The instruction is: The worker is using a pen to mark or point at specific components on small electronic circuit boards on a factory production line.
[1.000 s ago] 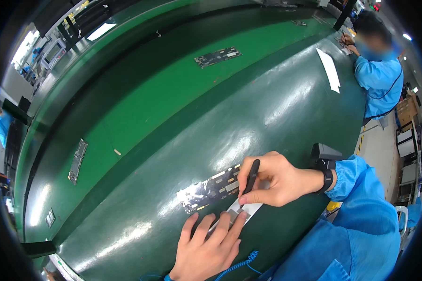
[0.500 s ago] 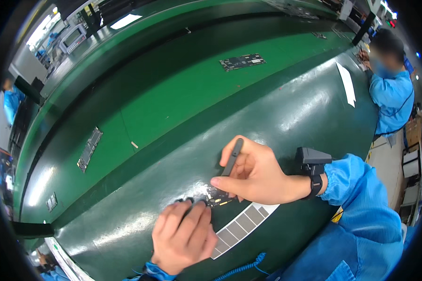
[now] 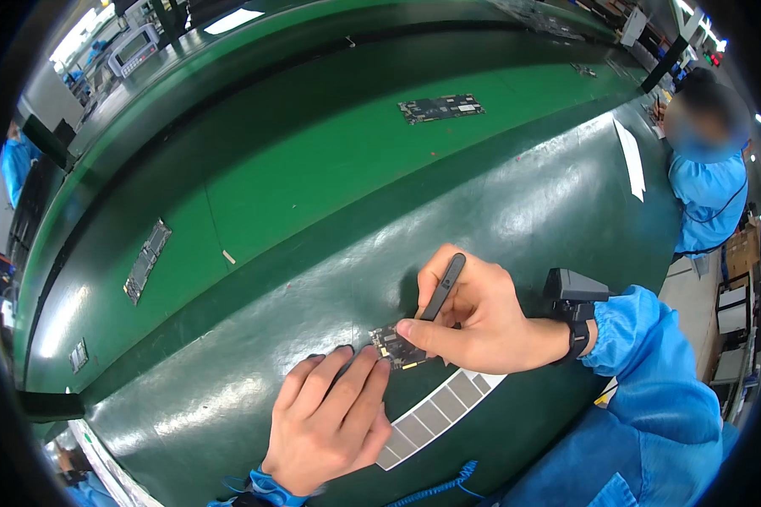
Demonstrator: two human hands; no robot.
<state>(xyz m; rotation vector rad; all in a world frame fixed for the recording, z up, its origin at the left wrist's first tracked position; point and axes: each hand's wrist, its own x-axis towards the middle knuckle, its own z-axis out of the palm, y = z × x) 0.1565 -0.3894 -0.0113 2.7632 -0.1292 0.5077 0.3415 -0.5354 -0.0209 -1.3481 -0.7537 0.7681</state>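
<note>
A small dark circuit board (image 3: 395,348) lies on the green bench between my hands, its ends partly covered by them. My left hand (image 3: 334,414) is bent over the board's left end, fingers curled and holding it at the edge. Something dark shows at those fingertips, too small to make out. In my right hand (image 3: 473,317) is a pair of black tweezers (image 3: 442,287), slanted, gripped between thumb and fingers above the board's right part. The tweezer tips are hidden behind the thumb. Just below the hands lies a white strip with grey rectangular stickers (image 3: 440,411).
Further circuit boards lie across the bench (image 3: 441,108), at the left (image 3: 148,262) and at the far left edge (image 3: 78,357). A white paper (image 3: 628,160) is at the right, near a seated co-worker in blue (image 3: 708,198). A blue coiled cord (image 3: 435,492) runs by my lap.
My right hand with the tweezers has shifted slightly right. The left hand stays at the board, whose bright glare has faded. The whole view has tilted a little.
</note>
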